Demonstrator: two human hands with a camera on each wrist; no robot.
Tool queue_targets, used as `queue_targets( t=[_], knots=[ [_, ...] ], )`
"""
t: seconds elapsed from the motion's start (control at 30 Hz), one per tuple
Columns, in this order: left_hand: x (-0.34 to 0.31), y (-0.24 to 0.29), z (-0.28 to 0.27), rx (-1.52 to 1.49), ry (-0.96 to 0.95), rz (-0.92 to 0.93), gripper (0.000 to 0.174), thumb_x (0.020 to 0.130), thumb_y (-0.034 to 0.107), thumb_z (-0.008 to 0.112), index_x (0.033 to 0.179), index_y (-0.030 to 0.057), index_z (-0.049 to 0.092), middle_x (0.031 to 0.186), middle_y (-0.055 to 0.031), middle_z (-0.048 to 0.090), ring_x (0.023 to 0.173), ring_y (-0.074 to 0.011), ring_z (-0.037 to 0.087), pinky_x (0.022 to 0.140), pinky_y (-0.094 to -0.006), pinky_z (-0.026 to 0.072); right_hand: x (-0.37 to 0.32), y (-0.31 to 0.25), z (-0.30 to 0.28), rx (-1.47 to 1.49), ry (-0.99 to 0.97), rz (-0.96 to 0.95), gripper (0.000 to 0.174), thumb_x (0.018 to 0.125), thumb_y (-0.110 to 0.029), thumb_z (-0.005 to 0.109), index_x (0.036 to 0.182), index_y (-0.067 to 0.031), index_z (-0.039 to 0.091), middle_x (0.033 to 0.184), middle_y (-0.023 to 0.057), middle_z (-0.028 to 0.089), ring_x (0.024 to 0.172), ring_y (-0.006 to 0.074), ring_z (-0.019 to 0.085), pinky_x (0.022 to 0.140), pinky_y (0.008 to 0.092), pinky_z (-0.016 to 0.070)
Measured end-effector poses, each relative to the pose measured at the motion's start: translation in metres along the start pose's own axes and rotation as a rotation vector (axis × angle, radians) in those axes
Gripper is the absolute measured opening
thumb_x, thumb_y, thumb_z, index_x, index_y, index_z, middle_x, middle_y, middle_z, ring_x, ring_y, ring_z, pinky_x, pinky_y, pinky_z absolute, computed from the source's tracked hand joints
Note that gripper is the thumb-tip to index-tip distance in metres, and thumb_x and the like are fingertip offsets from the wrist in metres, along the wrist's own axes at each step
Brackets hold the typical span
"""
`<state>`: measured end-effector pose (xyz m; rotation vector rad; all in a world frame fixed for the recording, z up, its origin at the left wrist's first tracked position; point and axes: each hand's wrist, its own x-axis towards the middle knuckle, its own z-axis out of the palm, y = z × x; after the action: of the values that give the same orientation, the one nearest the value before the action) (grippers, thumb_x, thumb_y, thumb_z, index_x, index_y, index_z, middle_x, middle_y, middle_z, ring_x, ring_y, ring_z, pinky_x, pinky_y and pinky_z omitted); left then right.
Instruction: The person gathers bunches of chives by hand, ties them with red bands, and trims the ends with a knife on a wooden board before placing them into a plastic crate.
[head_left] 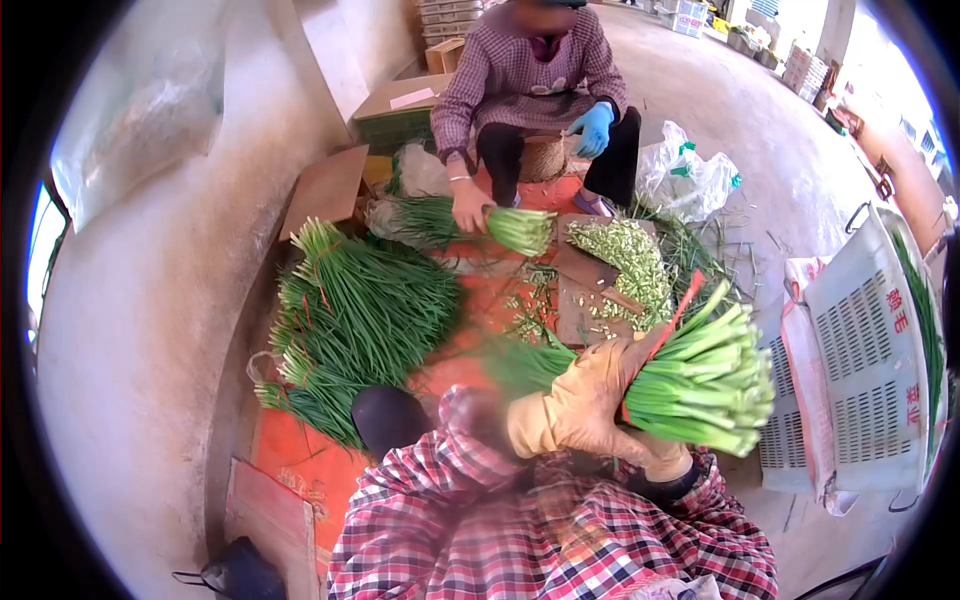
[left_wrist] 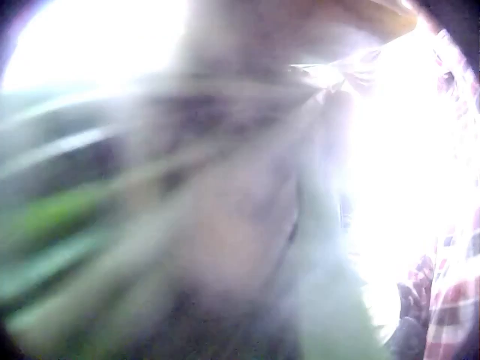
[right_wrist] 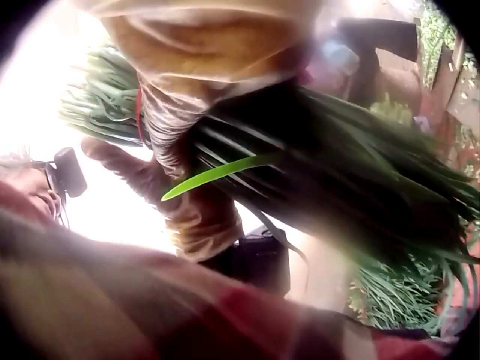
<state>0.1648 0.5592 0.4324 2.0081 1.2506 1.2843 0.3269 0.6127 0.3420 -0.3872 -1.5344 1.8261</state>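
Note:
A thick bunch of garlic chives [head_left: 705, 385] lies across my lap, pale stem ends to the right, a red band around it. My left hand [head_left: 580, 400], in a tan glove, grips it just behind the band. Below the bunch my right hand [head_left: 665, 460] holds it from underneath, largely hidden. In the right wrist view, gloved fingers wrap the stems and the dark leaves [right_wrist: 375, 180] trail away to the right. Blurred leaves [left_wrist: 67, 210] fill much of the left wrist view. Opposite, a seated person's hand [head_left: 468, 205] holds another bunch [head_left: 520, 230].
A large heap of chives [head_left: 365, 300] lies at left on the red sheet [head_left: 285, 445]. Ahead, a cleaver [head_left: 585, 268] rests on a cutting board [head_left: 580, 320] strewn with cut stem ends [head_left: 630, 250]. At right stands a slotted plastic crate [head_left: 865, 360]; plastic bags [head_left: 685, 175] lie behind.

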Motion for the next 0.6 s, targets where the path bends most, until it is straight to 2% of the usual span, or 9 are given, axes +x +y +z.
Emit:
queue_targets(
  t=[0.07, 0.13, 0.17, 0.27, 0.37, 0.4, 0.43, 0.47, 0.6],
  knots=[
    [0.004, 0.000, 0.001, -0.041, -0.098, -0.064, 0.116, 0.057, 0.042, 0.084, 0.146, 0.0017, 0.021, 0.125, -0.0209, 0.049, 0.113, -0.0349, 0.049, 0.097, -0.0397, 0.0385, -0.001, -0.013, -0.009, 0.052, 0.014, -0.090, 0.079, 0.068, -0.017, 0.084, 0.134, -0.0048, 0.042, 0.127, 0.0074, 0.052, 0.114, 0.0218, 0.051, 0.100, 0.0398, 0.0405],
    [0.004, -0.001, 0.004, -0.342, -0.098, -0.021, 0.116, 0.061, 0.030, 0.087, 0.148, 0.0017, 0.015, 0.137, -0.0192, 0.042, 0.127, -0.0282, 0.042, 0.106, -0.0375, 0.0317, 0.002, -0.036, -0.009, 0.182, 0.026, -0.091, 0.077, 0.067, -0.014, 0.084, 0.132, -0.0041, 0.044, 0.125, 0.0081, 0.053, 0.113, 0.0219, 0.053, 0.098, 0.0389, 0.0430],
    [-0.006, -0.011, 0.013, -0.445, -0.121, -0.131, 0.108, 0.066, 0.020, 0.085, 0.147, 0.0016, 0.017, 0.144, -0.0162, 0.035, 0.133, -0.0214, 0.033, 0.110, -0.0343, 0.0259, 0.004, -0.037, -0.017, 0.160, -0.018, -0.071, 0.079, 0.065, -0.013, 0.085, 0.132, -0.0041, 0.043, 0.124, 0.0081, 0.054, 0.112, 0.0220, 0.053, 0.098, 0.0379, 0.0437],
    [-0.013, -0.015, 0.018, -0.627, -0.079, -0.282, 0.092, 0.072, 0.017, 0.080, 0.145, 0.0015, 0.025, 0.140, -0.0125, 0.040, 0.129, -0.0210, 0.038, 0.107, -0.0351, 0.0311, -0.001, -0.024, -0.038, 0.167, 0.053, 0.070, 0.090, 0.058, -0.010, 0.088, 0.133, -0.0032, 0.039, 0.123, 0.0080, 0.054, 0.112, 0.0203, 0.053, 0.097, 0.0356, 0.0440],
    [-0.039, -0.022, 0.013, -0.688, 0.037, -0.542, 0.082, 0.071, 0.011, 0.079, 0.141, 0.0038, 0.037, 0.135, -0.0102, 0.049, 0.126, -0.0190, 0.044, 0.108, -0.0366, 0.0309, -0.004, -0.014, -0.057, -0.065, 0.062, -0.058, 0.092, 0.057, -0.011, 0.089, 0.134, -0.0033, 0.038, 0.126, 0.0076, 0.051, 0.115, 0.0200, 0.051, 0.097, 0.0351, 0.0435],
    [-0.042, -0.031, 0.008, -0.616, 0.055, -0.563, 0.068, 0.076, 0.006, 0.074, 0.137, 0.0038, 0.043, 0.127, -0.0095, 0.056, 0.116, -0.0177, 0.052, 0.103, -0.0345, 0.0378, -0.006, -0.013, -0.070, -0.103, 0.026, -0.049, 0.094, 0.057, -0.012, 0.089, 0.135, -0.0035, 0.037, 0.127, 0.0074, 0.050, 0.116, 0.0200, 0.050, 0.097, 0.0350, 0.0433],
    [-0.041, -0.034, -0.002, -0.721, 0.072, -0.675, 0.064, 0.077, 0.006, 0.073, 0.135, 0.0037, 0.045, 0.123, -0.0089, 0.058, 0.111, -0.0174, 0.054, 0.100, -0.0340, 0.0400, -0.001, -0.023, -0.070, -0.041, 0.077, -0.139, 0.075, 0.062, -0.017, 0.087, 0.126, -0.0028, 0.049, 0.126, 0.0107, 0.051, 0.112, 0.0237, 0.052, 0.090, 0.0403, 0.0478],
    [-0.039, -0.037, -0.013, -0.829, 0.088, -0.789, 0.061, 0.078, 0.006, 0.072, 0.133, 0.0036, 0.047, 0.120, -0.0083, 0.061, 0.107, -0.0171, 0.057, 0.098, -0.0335, 0.0422, -0.006, -0.025, -0.091, -0.044, 0.032, -0.123, 0.078, 0.060, -0.012, 0.088, 0.126, -0.0011, 0.048, 0.122, 0.0095, 0.054, 0.112, 0.0214, 0.053, 0.097, 0.0368, 0.0440],
    [-0.054, -0.131, -0.066, 0.002, -0.247, -0.944, 0.054, 0.080, 0.025, 0.073, 0.125, 0.0017, 0.053, 0.112, -0.0099, 0.064, 0.100, -0.0181, 0.061, 0.089, -0.0306, 0.0479, -0.004, -0.056, -0.094, 0.262, 0.161, -0.181, 0.074, 0.061, -0.014, 0.087, 0.125, 0.0003, 0.051, 0.122, 0.0101, 0.056, 0.111, 0.0235, 0.055, 0.094, 0.0392, 0.0472]
  ],
)
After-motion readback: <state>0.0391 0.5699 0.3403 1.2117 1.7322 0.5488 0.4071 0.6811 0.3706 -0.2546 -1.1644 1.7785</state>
